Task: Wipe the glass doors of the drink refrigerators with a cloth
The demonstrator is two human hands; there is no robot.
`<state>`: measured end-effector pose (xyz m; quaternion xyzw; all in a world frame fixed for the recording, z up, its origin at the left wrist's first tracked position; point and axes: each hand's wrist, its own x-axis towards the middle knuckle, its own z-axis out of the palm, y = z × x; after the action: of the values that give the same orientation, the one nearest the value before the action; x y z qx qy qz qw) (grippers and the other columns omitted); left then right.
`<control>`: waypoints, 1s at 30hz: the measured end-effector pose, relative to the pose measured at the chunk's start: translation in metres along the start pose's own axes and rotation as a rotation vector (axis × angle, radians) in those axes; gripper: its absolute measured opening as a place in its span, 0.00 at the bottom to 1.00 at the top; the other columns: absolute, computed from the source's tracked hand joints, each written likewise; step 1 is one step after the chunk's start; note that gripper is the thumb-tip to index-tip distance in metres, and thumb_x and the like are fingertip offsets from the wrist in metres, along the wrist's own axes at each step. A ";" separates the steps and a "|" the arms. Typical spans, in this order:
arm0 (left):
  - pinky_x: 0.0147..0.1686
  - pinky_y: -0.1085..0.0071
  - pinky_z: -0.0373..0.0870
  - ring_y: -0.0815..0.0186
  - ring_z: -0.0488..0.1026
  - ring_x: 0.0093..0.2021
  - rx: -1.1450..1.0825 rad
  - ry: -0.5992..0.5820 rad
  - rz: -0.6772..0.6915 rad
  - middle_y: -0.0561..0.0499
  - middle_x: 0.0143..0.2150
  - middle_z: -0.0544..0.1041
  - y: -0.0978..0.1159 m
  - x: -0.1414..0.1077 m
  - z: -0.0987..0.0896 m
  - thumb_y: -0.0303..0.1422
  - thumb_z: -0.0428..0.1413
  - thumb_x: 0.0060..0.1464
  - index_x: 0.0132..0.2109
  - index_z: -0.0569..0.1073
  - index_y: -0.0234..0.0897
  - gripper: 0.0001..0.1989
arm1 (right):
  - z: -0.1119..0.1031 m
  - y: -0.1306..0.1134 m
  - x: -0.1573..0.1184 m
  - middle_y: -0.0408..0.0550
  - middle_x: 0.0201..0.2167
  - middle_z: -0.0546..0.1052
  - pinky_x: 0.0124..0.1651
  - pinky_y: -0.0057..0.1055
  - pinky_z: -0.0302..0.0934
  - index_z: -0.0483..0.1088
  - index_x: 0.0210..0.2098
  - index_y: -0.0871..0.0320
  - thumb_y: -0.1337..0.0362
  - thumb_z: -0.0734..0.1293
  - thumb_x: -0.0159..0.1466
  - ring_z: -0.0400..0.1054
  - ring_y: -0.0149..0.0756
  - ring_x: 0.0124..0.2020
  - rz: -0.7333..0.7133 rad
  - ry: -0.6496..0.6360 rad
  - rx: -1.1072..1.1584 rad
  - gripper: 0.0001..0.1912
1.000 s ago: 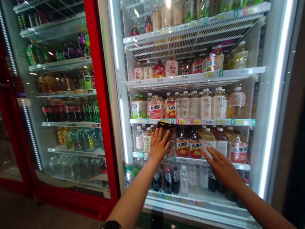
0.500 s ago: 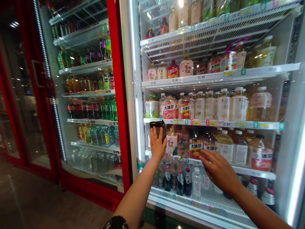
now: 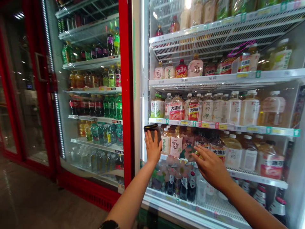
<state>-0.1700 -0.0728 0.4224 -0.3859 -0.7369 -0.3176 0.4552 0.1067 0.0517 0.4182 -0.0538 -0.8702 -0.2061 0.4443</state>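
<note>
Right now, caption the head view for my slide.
Left hand spread over a black-rimmed dark fitting, right hand raised, before white shelves of labelled plastic bottles, beside a red-framed cooler.

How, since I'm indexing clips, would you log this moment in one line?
left hand: spread over dark fitting | right hand: open, in front of bottles | picture left: red-framed fridge

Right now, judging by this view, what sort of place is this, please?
Probably the drinks section of a shop: a lit cooler holds rows of bottles, with what look like price tags, and a red-framed fridge of more drinks stands beside it.
</note>
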 end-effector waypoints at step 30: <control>0.70 0.45 0.53 0.50 0.39 0.77 0.091 0.018 -0.001 0.42 0.78 0.42 -0.088 -0.019 -0.001 0.35 0.53 0.65 0.75 0.47 0.47 0.37 | 0.067 -0.015 0.028 0.59 0.75 0.41 0.65 0.56 0.60 0.45 0.74 0.61 0.80 0.58 0.60 0.39 0.57 0.74 -0.033 -0.019 -0.126 0.44</control>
<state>-0.2392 -0.1227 0.3947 -0.3617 -0.7466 -0.2873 0.4787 0.0353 0.0627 0.4004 -0.0693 -0.8605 -0.2672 0.4282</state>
